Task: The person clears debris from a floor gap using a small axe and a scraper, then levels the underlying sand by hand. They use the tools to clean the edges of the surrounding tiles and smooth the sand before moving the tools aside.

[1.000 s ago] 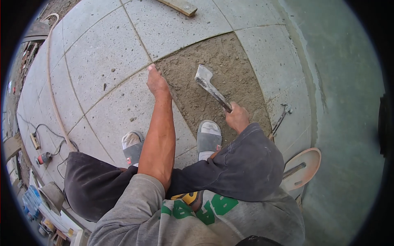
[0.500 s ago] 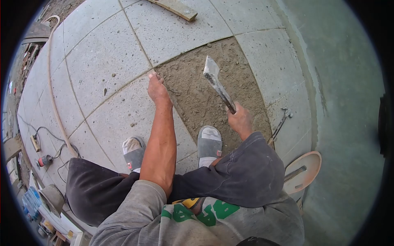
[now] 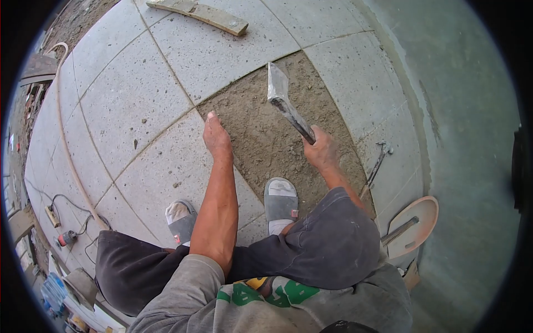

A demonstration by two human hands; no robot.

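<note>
A trowel (image 3: 278, 83) with a pale, mortar-coated blade hangs over the square patch of bare brown mortar (image 3: 255, 133) between the tiles. My right hand (image 3: 320, 149) is closed round its dark handle. My left hand (image 3: 216, 133) is at the left edge of the patch, over the border of a speckled tile (image 3: 166, 161). Its fingers are pressed together and point forward; whether something small is between them is hidden. My left foot is on the tile, my right foot in its grey sandal (image 3: 281, 204) at the patch's near edge.
A wooden board (image 3: 205, 16) lies on the tiles ahead. To the right are a hammer (image 3: 377, 164) and an oval float (image 3: 413, 225). On the left run a hose (image 3: 62, 127) and a cable near a red-tipped power tool (image 3: 66, 238).
My left hand has drawn back slightly from the tile corner. The trowel and my right hand have moved a little forward and left over the patch. The view has shifted slightly.
</note>
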